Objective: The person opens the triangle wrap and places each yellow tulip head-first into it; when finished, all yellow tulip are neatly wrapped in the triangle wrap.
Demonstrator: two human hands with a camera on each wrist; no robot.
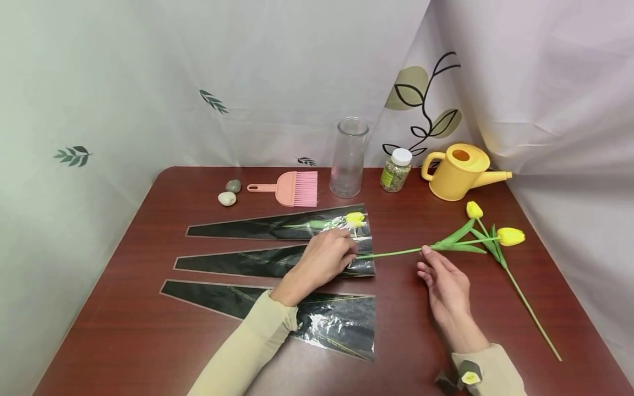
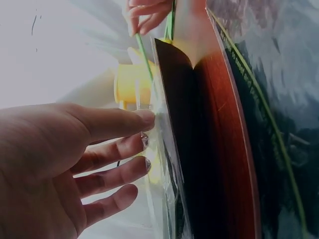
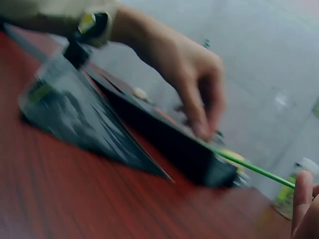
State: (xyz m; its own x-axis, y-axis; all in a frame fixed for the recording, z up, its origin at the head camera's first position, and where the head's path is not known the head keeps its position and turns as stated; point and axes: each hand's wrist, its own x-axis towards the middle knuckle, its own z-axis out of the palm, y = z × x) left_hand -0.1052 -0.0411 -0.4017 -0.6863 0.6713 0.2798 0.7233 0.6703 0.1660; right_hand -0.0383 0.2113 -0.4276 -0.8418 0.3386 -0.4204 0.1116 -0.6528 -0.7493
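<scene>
Three long tapered flower sleeves with black backs lie on the table, wide ends to the right. My left hand pinches the wide end of the middle sleeve, and in the left wrist view its clear film is at the thumb and fingertips. My right hand pinches the green stem of a yellow tulip just below its leaves. The stem's far end reaches the middle sleeve's mouth; the left hand partly hides it. The back sleeve contains another yellow tulip. The front sleeve lies flat beneath the left forearm.
A third yellow tulip lies at the right. Along the back are two stones, a pink brush with dustpan, a glass vase, a white-capped jar and a yellow watering can. Curtains border the table.
</scene>
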